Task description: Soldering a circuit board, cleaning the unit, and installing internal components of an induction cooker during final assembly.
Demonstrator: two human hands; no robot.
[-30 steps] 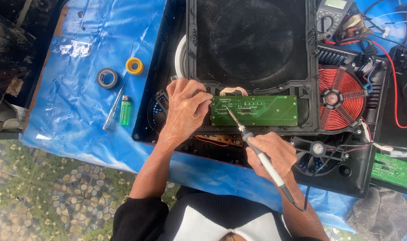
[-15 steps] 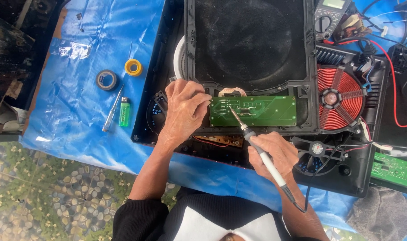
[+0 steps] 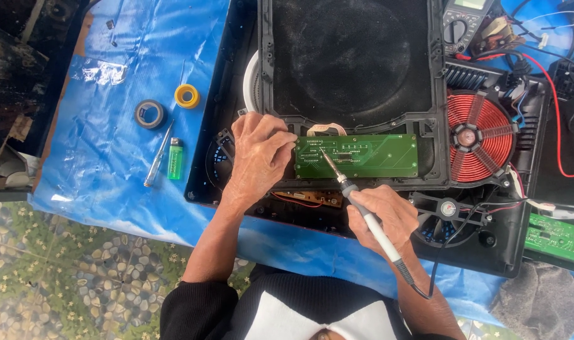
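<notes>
Gripping the white-handled soldering iron (image 3: 369, 220) pen-style, your right hand (image 3: 382, 217) has its fingers curled shut around the shaft; the cord trails back past your wrist. The tip sits on the left part of the long green circuit board (image 3: 356, 155), which lies in the lower frame of the upturned black cooktop housing (image 3: 353, 63). Your left hand (image 3: 258, 154) rests on the housing's left edge, fingers together and bent, fingertips touching the board's left end. Under that frame, the black plastic base tray (image 3: 488, 249) holds a small fan (image 3: 447, 211) near your right hand and a red copper coil (image 3: 479, 135) further right.

Open room is on the left: the blue plastic sheet (image 3: 98, 182) carries only a green lighter (image 3: 175, 159), a slim screwdriver (image 3: 157, 155), a grey tape roll (image 3: 150, 114) and a yellow tape roll (image 3: 187, 96), all well apart from the housing. At the far right, a multimeter (image 3: 464, 22) sits beside red and black leads.
</notes>
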